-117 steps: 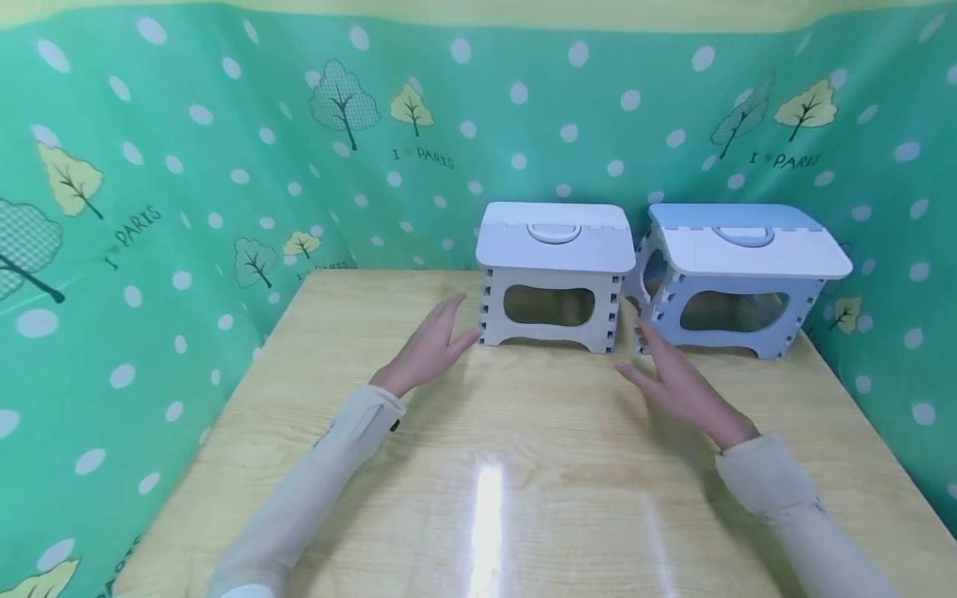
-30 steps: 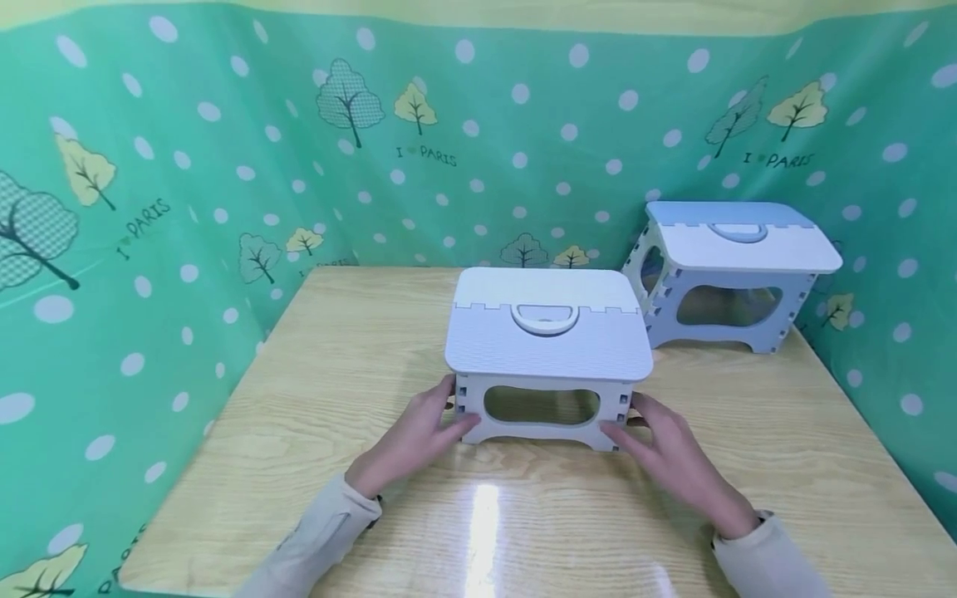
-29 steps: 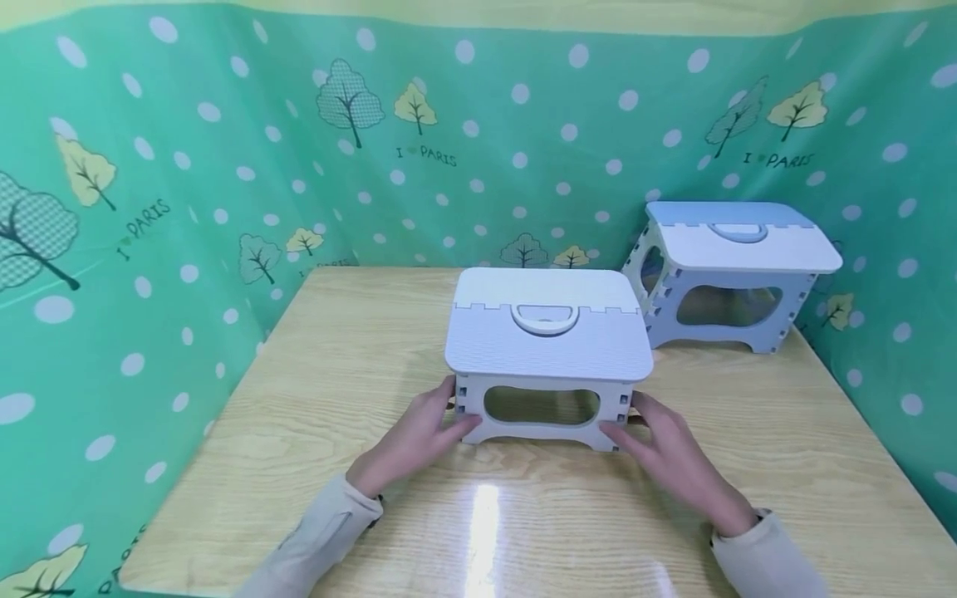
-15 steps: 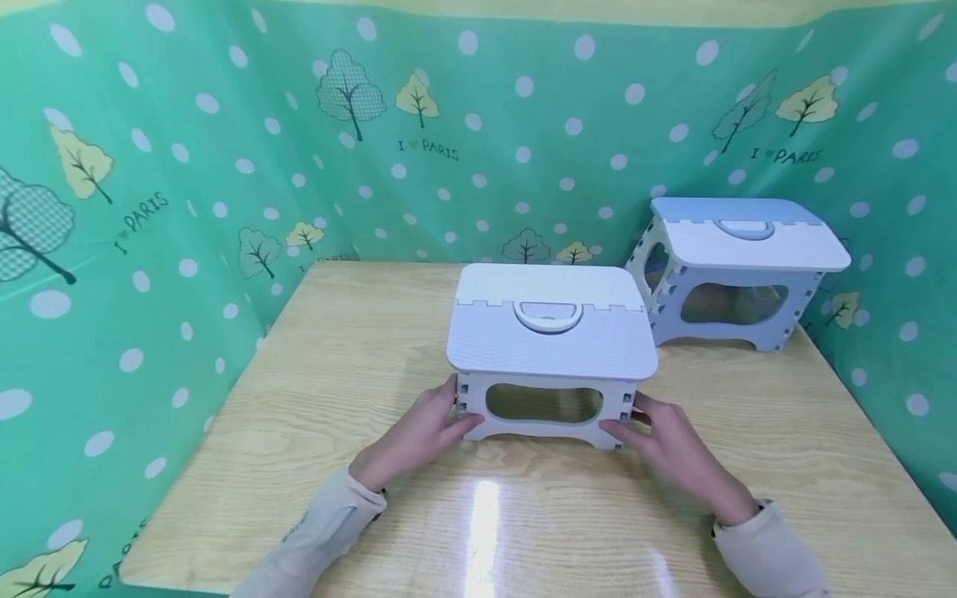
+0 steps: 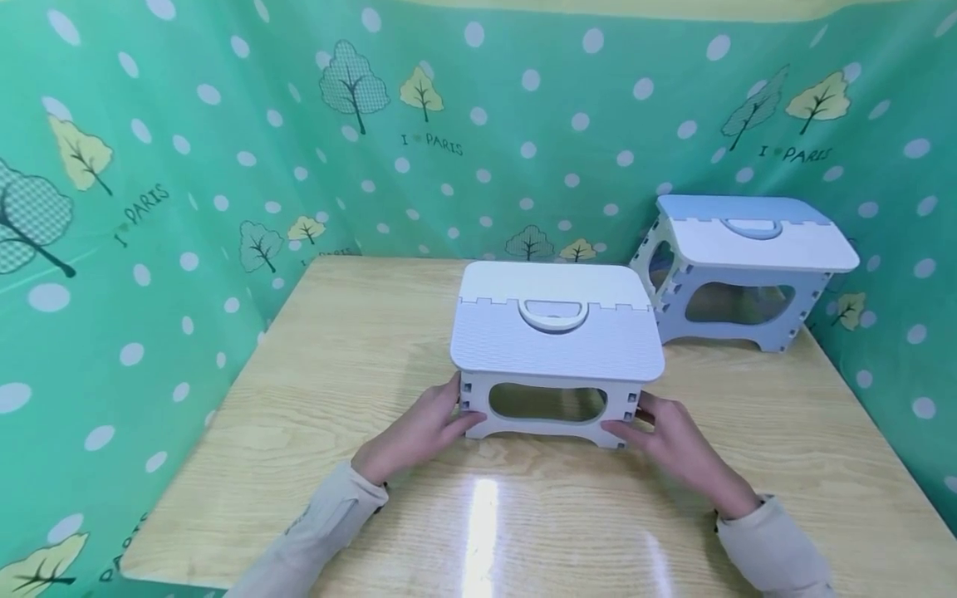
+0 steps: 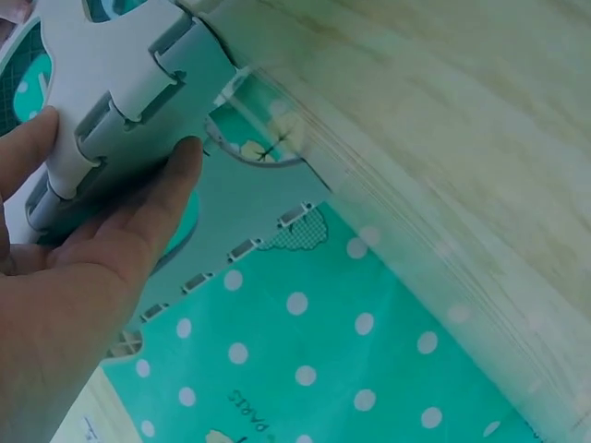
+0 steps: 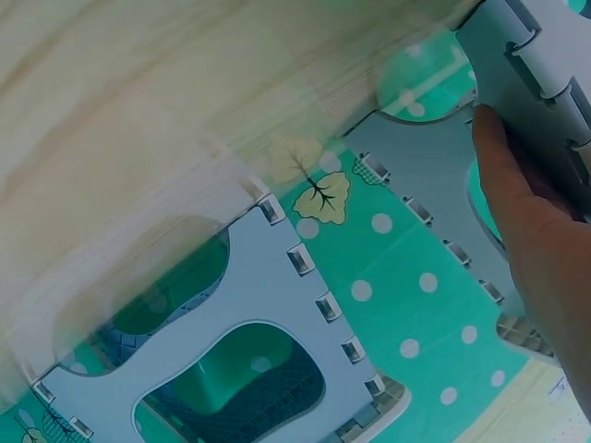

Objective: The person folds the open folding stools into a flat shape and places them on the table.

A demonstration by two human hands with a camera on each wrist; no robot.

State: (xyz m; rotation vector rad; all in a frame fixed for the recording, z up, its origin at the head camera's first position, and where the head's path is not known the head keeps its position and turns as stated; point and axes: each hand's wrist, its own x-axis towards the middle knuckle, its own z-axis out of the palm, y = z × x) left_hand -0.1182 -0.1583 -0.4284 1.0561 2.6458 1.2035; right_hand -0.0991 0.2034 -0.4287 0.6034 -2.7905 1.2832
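A white folding step stool with a handle in its hinged top stands upright on the table, fully unfolded. My left hand grips its front left leg, thumb on the front panel and fingers round the side. At the front right leg, my right hand holds on the same way. The left wrist view shows thumb and fingers on either side of the hinged leg edge. In the right wrist view, fingers lie along the leg's inner face and my thumb is hidden.
A blue folding step stool with a paler front half on top stands unfolded behind and right, near the curtain. The wooden table is enclosed by a green dotted curtain at the back and both sides.
Earlier my hands were apart beside the white stool at the back. It then came forward between both hands. Over the last second, stool and hands stay put; only the head view shifts slightly.
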